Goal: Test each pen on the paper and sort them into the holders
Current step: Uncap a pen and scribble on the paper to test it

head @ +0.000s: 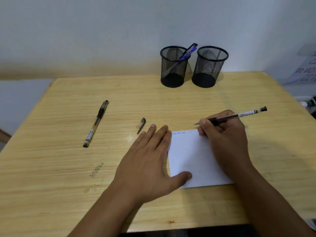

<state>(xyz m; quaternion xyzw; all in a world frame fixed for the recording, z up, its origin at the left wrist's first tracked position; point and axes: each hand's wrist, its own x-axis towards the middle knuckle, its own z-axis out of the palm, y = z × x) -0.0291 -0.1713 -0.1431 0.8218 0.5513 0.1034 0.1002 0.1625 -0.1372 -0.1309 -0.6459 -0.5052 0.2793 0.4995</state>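
A white sheet of paper (pixel 189 154) lies on the wooden table (pixel 68 168), with small blue scribbles along its top edge. My left hand (pixel 150 161) lies flat at the paper's left edge, thumb pressing on the sheet. My right hand (pixel 225 134) grips an uncapped black pen (pixel 239 115) in a writing hold, its tip just above the paper's top right corner. The pen's clear cap (pixel 141 124) lies on the table left of my fingers. A capped black pen (pixel 96 123) lies further left. Two black mesh holders stand at the back: the left holder (pixel 173 67) contains a blue pen (pixel 187 53), the right holder (pixel 209 67) looks empty.
The table's back edge meets a pale wall. A printed sheet (pixel 306 71) lies off the table at the far right. The word "WHERE" (pixel 97 170) is marked on the tabletop, left of my left wrist.
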